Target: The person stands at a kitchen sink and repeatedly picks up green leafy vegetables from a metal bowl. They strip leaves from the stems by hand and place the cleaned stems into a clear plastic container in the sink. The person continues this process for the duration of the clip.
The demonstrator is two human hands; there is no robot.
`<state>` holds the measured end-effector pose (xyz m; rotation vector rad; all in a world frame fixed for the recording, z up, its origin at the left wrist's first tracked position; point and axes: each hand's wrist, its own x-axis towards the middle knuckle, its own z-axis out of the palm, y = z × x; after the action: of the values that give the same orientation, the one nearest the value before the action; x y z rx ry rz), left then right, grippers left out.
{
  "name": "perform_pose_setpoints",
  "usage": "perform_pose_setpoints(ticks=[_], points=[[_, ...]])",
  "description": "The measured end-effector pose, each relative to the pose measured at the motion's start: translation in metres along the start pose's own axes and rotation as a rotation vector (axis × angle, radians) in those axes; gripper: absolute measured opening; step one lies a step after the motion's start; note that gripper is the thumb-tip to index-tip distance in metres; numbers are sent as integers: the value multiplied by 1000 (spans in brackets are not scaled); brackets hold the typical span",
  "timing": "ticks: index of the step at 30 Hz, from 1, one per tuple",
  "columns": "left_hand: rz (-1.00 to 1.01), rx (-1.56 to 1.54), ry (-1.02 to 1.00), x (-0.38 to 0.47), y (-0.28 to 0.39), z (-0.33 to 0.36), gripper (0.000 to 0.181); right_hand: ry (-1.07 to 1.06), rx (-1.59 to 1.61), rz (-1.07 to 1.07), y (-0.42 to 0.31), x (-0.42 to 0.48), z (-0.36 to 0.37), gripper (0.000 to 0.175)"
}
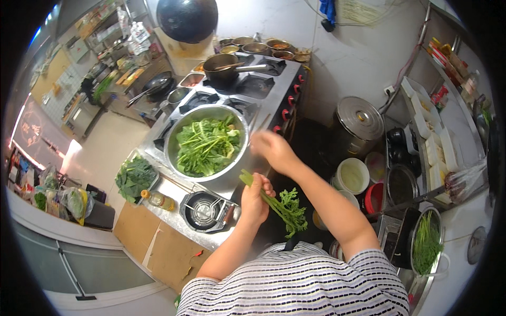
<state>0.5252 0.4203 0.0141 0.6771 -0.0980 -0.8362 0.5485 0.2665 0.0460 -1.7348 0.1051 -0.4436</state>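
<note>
My left hand [256,197] grips a bunch of leafy green stalks [282,211], the cut ends up and the frilly leaves hanging toward my body. Just above and to the right, my right hand [272,148] is blurred near the rim of a large steel bowl [246,154]; whether it holds anything cannot be made out. Torn and loose leafy greens [207,146] fill the bowl, which sits on the near end of a gas stove [253,104].
A pot [221,75] with a long handle stands on the far burners. Left of me are a basket of dark greens [136,179], an oil bottle [158,200] and a portable burner [205,211]. On the right stand a lidded stockpot [359,122], a white bucket [352,175] and a colander of herbs [427,245].
</note>
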Motion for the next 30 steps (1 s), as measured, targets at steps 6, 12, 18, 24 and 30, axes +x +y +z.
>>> perform_pose_setpoints(ticks=[6,12,18,24,30], points=[[-94,-237,-218,28,-21,43,29,-150,57,267,12,-166,-53,37],[-366,21,-344,18,-124,150,18,343,-504,259,-27,-272,-130,27],[-796,-111,-607,-24,-245,234,28,658,-583,143,-53,-418,-200,53],[-1104,-45,-641,-63,-365,295,25,1347,-426,413,-41,-582,-303,34],[-1199,62,-534,-102,-442,339,26,1325,-603,673,18,-702,-418,23]])
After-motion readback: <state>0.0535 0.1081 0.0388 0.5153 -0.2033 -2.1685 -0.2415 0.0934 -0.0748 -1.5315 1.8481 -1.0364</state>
